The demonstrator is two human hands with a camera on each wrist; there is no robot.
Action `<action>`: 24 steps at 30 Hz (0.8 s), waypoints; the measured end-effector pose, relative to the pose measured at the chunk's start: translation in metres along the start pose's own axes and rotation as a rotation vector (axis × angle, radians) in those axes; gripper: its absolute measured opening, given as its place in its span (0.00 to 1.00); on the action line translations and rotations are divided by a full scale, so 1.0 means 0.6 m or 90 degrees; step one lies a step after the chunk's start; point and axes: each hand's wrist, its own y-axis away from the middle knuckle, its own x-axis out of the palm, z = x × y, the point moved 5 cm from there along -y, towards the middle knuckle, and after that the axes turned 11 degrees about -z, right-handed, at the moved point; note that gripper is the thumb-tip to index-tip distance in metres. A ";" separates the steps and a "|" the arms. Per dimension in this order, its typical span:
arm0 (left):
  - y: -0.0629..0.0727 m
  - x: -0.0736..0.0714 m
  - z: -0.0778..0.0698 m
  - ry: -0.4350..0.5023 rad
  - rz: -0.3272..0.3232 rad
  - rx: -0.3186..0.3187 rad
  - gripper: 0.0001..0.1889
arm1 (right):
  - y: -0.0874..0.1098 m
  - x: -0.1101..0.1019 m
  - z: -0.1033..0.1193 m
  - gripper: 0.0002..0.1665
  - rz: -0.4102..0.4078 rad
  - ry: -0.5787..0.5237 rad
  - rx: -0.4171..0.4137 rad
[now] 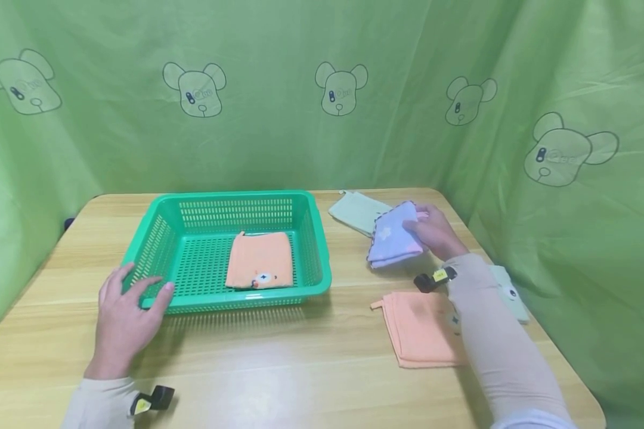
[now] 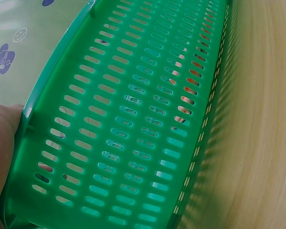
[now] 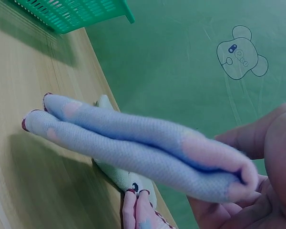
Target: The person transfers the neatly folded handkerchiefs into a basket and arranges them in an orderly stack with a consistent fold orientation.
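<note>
My right hand (image 1: 432,229) pinches a folded lilac cloth (image 1: 394,233) with a dark stitched edge, raised above the table's right side. The right wrist view shows its thick folded edge (image 3: 133,138). Partly behind it, a pale green cloth (image 1: 356,211) lies on the table. At the front left corner of a green plastic basket (image 1: 324,262), my left hand (image 1: 126,313) rests with spread, slightly bent fingers over the rim. Inside the basket, toward the right, lies a folded orange cloth (image 1: 260,256) with an embroidered face.
Another folded orange cloth (image 1: 421,330) lies near the right forearm, which partly covers it. A second pale green cloth (image 1: 510,292) sits by the table's right edge, also partly hidden. Green curtains (image 1: 268,149) printed with bear heads surround the wooden table (image 1: 257,369).
</note>
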 end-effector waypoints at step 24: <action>-0.001 -0.001 0.000 0.002 -0.004 -0.002 0.24 | 0.000 0.011 0.028 0.41 -0.014 0.015 -0.010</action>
